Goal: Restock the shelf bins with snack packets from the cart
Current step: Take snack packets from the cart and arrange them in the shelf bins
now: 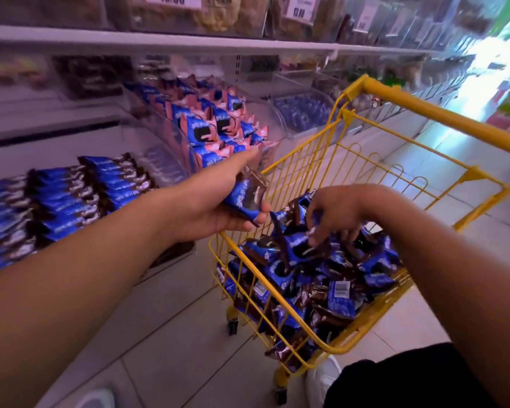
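From the head camera, my left hand curled around a blue snack packet, thumb on top, held just left of the yellow cart and near the clear shelf bin of blue-and-pink packets. My right hand reached down into the cart, fingers bent, fingertips pinching a packet on the pile of blue packets.
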